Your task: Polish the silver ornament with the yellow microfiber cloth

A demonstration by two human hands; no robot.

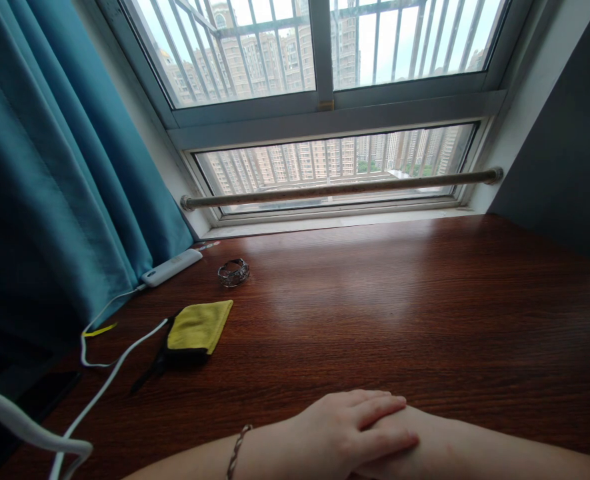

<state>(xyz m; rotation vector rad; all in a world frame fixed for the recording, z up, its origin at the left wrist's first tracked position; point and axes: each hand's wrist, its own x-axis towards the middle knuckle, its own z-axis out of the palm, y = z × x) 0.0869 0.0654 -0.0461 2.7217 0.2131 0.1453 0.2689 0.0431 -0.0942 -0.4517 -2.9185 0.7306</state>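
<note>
My left hand (pixel 347 427) lies across the back of my right hand, its fingers stretched out and a little apart. A thin braided bracelet (pixel 235 453) circles my left wrist. Most of my right hand (pixel 417 420) is hidden under the left one, so its fingers do not show. Both rest at the near edge of the dark reddish wooden tabletop (pixel 375 313). Farther off to the left lies a yellow cloth (pixel 199 327) with a black border. Beyond it stands a silver openwork ring-shaped piece (pixel 233 273), like a bangle.
A white oblong device (pixel 172 267) with a cable lies by the blue curtain (pixel 79 153). A thick white cable (pixel 15 420) loops at the lower left, near a dark flat object (pixel 39 407). A horizontal rail (pixel 345 190) crosses the window behind the table.
</note>
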